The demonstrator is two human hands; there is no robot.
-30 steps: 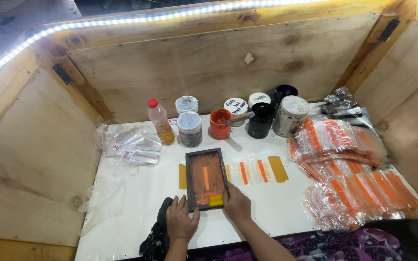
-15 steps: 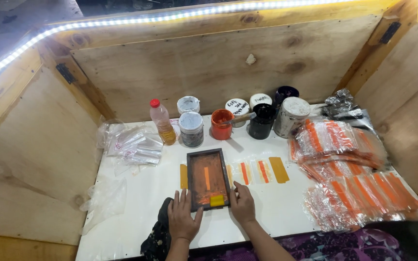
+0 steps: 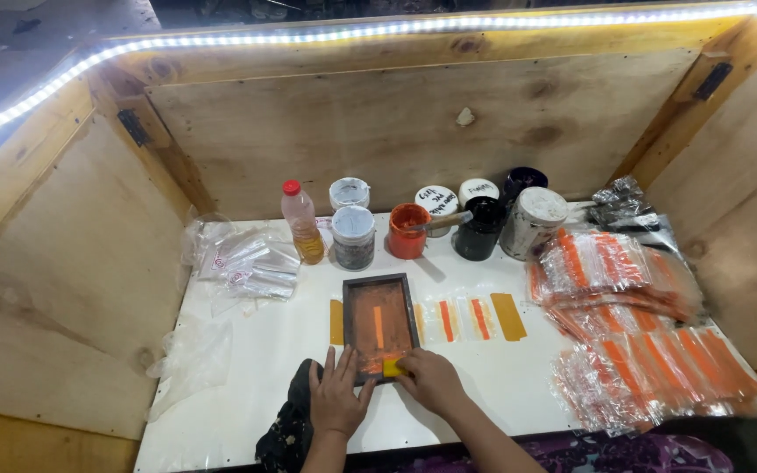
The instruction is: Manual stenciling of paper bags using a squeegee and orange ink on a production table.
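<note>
A small dark-framed printing screen with orange ink lies flat on the white table. My left hand rests open beside the frame's near left corner, fingers spread on the table and frame edge. My right hand grips a small yellow squeegee at the near end of the screen. Just right of the frame lie small clear bags with orange stripes and a yellow tape strip. A dark cloth sits under my left wrist.
At the back stand a bottle of yellow liquid, several ink jars, and an orange pot with a stick in it. Printed bags pile up at right. Blank clear bags lie at left. Plywood walls enclose the table.
My right hand has shifted from the frame's right edge onto the yellow squeegee at its near end. My left hand stayed beside the frame. The view moved slightly.
</note>
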